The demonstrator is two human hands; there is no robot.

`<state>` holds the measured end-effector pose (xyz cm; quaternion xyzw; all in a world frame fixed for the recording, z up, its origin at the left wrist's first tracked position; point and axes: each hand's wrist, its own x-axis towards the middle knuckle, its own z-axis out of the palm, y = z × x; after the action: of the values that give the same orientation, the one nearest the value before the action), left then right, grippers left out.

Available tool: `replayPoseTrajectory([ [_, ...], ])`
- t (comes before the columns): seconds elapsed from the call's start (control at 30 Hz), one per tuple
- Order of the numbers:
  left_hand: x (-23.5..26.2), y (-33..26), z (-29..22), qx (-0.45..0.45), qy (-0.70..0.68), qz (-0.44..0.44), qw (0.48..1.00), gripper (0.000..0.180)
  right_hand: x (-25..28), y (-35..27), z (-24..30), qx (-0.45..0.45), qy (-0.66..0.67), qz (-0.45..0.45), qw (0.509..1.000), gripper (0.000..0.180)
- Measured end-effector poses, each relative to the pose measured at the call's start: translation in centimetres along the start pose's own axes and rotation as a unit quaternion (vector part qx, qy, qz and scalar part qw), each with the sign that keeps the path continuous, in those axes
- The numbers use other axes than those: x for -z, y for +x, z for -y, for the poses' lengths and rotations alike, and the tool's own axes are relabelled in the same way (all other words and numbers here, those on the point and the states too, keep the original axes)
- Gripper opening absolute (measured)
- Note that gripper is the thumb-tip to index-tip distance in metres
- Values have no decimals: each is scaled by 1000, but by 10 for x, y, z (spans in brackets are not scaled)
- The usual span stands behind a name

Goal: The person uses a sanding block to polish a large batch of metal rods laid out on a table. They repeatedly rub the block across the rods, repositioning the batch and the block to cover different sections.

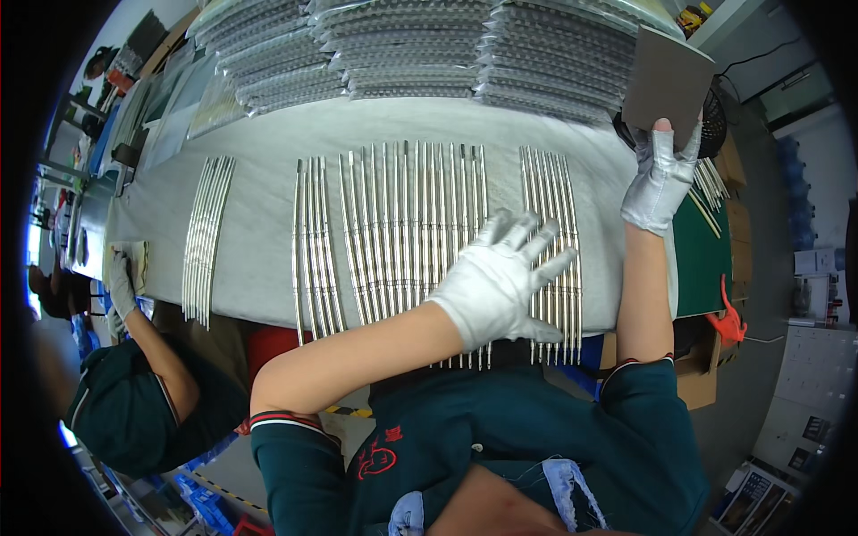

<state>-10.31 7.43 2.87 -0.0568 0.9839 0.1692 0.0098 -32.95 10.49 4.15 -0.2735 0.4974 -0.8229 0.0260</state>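
Note:
White gloves cover both hands. My left hand, fingers spread, reaches across a row of slim shiny metal rods lying side by side on the white-covered table. Its fingers are over the gap and the left edge of another group of metal rods; whether it presses on them I cannot tell. At the right, my right hand holds up a flat grey-brown rectangular sheet by its lower edge, thumb on the near face. Farther left lie a small set of rods and a separate bundle of rods.
Stacks of clear plastic-wrapped trays line the table's far side. Right of the white cloth, more rods lie by a green surface. A dark mesh fan-like object stands behind my right hand. A co-worker sits left.

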Motion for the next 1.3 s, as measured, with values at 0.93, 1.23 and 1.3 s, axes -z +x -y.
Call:
replayPoseTrajectory([
  [0.93, 36, -150, 115, 474, 133, -112, 863, 80, 21, -1, -46, 88, -407, 315, 853, 61],
  [1.23, 16, -119, 96, 452, 41, -207, 867, 62, 26, 10, -47, 151, -430, 327, 828, 55],
  [1.3, 17, -115, 94, 452, 38, -204, 868, 63, 27, 10, -44, 101, -412, 332, 843, 55],
])
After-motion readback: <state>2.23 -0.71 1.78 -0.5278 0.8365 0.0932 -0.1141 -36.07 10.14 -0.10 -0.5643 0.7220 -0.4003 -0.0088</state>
